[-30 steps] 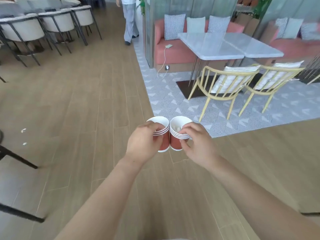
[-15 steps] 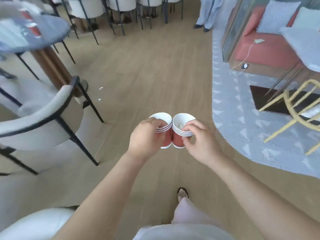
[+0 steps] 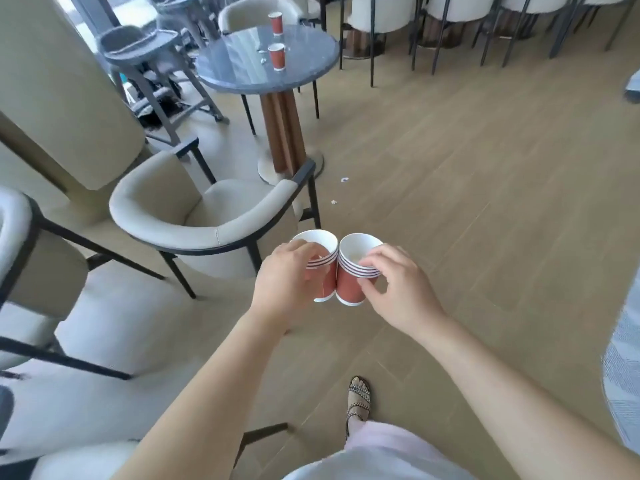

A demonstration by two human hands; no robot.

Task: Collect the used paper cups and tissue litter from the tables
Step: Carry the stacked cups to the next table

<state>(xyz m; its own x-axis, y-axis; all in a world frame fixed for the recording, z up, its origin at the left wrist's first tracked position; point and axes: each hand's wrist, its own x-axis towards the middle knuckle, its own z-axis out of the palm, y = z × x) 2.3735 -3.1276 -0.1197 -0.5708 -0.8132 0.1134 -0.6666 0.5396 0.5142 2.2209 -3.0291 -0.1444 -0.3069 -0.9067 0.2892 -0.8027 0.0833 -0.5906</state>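
My left hand [image 3: 287, 282] grips a stack of nested red paper cups [image 3: 323, 251], and my right hand [image 3: 398, 289] grips a second stack [image 3: 351, 284] right beside it, the two stacks touching. Something white lies inside the right stack. Ahead on a round grey table [image 3: 239, 74] stand two more red paper cups, one near the middle [image 3: 277, 57] and one at the far edge [image 3: 276, 23], with small tissue scraps [image 3: 264, 59] beside the nearer cup. Two white tissue bits [image 3: 344, 180] lie on the wooden floor.
A cream armchair [image 3: 207, 220] with a black frame stands between me and the table, another chair [image 3: 31, 271] at the left. A grey high chair [image 3: 145, 53] is behind the table. Several chairs line the back. Open floor stretches to the right.
The view has swung left, bringing the round grey table and its two cups into sight. Both hands keep the same grip on the cup stacks.
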